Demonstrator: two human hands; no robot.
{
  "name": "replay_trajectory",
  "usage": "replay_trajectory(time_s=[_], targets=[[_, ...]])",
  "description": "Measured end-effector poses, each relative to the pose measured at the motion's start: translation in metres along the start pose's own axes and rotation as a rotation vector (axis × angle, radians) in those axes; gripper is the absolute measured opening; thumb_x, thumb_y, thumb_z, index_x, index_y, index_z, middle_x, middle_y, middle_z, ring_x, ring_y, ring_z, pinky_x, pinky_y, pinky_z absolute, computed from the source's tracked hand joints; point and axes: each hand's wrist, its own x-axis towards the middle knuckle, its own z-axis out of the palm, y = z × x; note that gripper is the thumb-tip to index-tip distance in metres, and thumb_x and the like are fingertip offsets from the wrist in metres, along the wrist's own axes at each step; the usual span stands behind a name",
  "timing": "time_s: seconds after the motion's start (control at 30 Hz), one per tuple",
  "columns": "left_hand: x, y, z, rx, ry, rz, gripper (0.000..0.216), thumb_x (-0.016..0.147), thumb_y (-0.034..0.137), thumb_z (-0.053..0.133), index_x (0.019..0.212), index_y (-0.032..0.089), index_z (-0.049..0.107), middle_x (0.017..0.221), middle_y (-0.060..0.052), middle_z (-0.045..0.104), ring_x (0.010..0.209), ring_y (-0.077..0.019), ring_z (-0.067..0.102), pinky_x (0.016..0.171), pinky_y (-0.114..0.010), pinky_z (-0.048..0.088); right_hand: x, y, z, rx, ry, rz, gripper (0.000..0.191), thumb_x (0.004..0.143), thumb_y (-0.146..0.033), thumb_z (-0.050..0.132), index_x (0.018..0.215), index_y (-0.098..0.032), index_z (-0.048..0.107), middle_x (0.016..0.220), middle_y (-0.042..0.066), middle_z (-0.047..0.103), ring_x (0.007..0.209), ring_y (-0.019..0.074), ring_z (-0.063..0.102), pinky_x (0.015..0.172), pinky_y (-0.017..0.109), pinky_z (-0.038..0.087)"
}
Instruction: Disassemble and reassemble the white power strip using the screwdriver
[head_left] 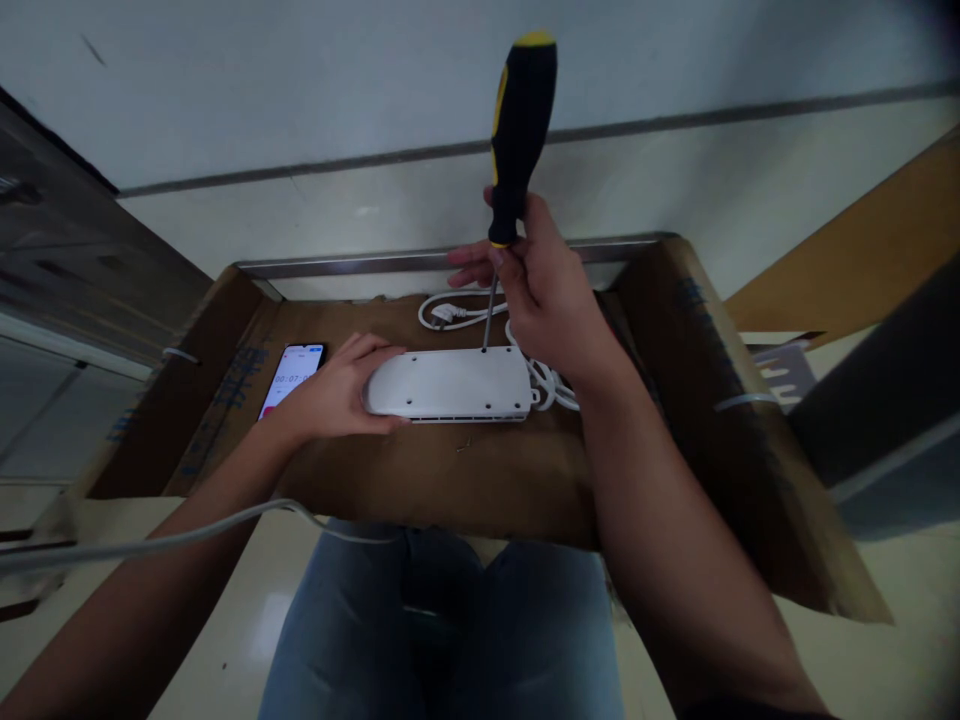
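A white power strip (450, 384) lies with its screw-hole side up on brown cardboard. Around its rounded left end is my left hand (349, 388), thumb on the near side and fingers on the far side. My right hand (544, 285) grips a black and yellow screwdriver (523, 125) low on its handle, some fingers stretched out. The shaft slants down, and its tip meets a hole near the strip's far edge, toward the right. A white plug (448, 315) and coiled cord (553, 388) lie behind and to the right of the strip. Small screws (464, 445) rest in front.
A phone (292, 375) showing a running time lies left of my left hand. Cardboard side walls (750, 430) rise at both ends. A metal rail (337, 267) runs along the back. A pale cable (187, 530) crosses over my left forearm.
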Motion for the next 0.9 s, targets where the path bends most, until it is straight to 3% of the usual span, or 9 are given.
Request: replay_trajectory(time_s=[0.23,0.53,0.67,0.9], targets=[[0.003,0.002,-0.009,0.014,-0.01,0.0,0.093,0.077,0.068,0.08,0.149,0.014,0.059,0.136,-0.018,0.06,0.124,-0.0375,0.059,0.114,-0.055,0.048,-0.003,-0.008,-0.003,0.021,-0.022,0.016,0.045,0.109,-0.045,0.04,0.149,-0.024,0.032,0.126,0.007,0.074,0.092,0.0134,0.077,0.092,0.033,0.063],[0.003,0.001,-0.01,0.045,0.019,0.027,0.092,0.078,0.069,0.079,0.148,0.013,0.06,0.134,-0.019,0.061,0.124,-0.0376,0.06,0.112,-0.054,0.05,-0.001,-0.006,-0.002,0.07,0.02,0.001,0.04,0.11,-0.041,0.037,0.145,-0.022,0.032,0.122,0.006,0.073,0.085,0.0108,0.075,0.088,0.032,0.063],[0.003,0.004,-0.011,0.043,0.037,0.023,0.092,0.076,0.07,0.079,0.148,0.016,0.061,0.133,-0.017,0.062,0.123,-0.037,0.06,0.113,-0.055,0.05,-0.001,-0.003,-0.004,0.044,0.057,0.014,0.031,0.107,-0.044,0.049,0.13,-0.024,0.043,0.11,0.003,0.076,0.085,0.0128,0.076,0.086,0.033,0.062],[0.002,0.005,-0.01,0.077,0.019,0.014,0.093,0.076,0.069,0.079,0.149,0.014,0.059,0.135,-0.018,0.061,0.126,-0.0371,0.059,0.114,-0.055,0.049,0.002,0.001,-0.01,-0.068,0.243,-0.01,0.03,0.087,-0.042,0.079,0.104,-0.025,0.061,0.089,0.0,0.069,0.08,0.0129,0.064,0.074,0.03,0.055]])
